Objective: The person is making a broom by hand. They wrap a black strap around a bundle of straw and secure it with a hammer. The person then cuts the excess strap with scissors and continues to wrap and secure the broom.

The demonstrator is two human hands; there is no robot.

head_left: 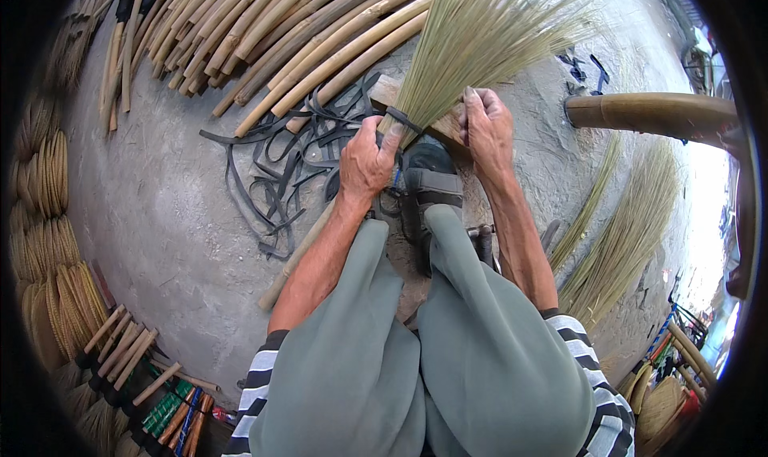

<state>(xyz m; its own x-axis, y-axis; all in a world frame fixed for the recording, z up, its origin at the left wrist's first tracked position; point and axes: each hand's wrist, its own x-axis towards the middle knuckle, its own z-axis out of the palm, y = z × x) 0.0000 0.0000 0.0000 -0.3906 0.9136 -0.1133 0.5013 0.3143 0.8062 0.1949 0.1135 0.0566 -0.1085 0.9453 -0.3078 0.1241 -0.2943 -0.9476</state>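
Note:
A fan-shaped bundle of pale green broom straw (472,49) spreads away from me, bound near its narrow end by a black rubber strip (404,121). My left hand (368,157) is closed around that bound end, thumb against the strip. Just right of the straw, my right hand (486,129) is closed in a pinch; what its fingertips hold, if anything, I cannot make out. A light wooden pole (296,257) runs under my left forearm, in line with the bundle; my hand hides whether they join. A wooden block (448,129) lies behind my shoe.
Loose black rubber strips (280,169) tangle on the floor at left. Many bamboo poles (280,41) are stacked beyond them. More straw (624,233) lies to my right, below a thick brown post (648,113). Woven coils (52,249) and finished brooms (120,353) line the left edge.

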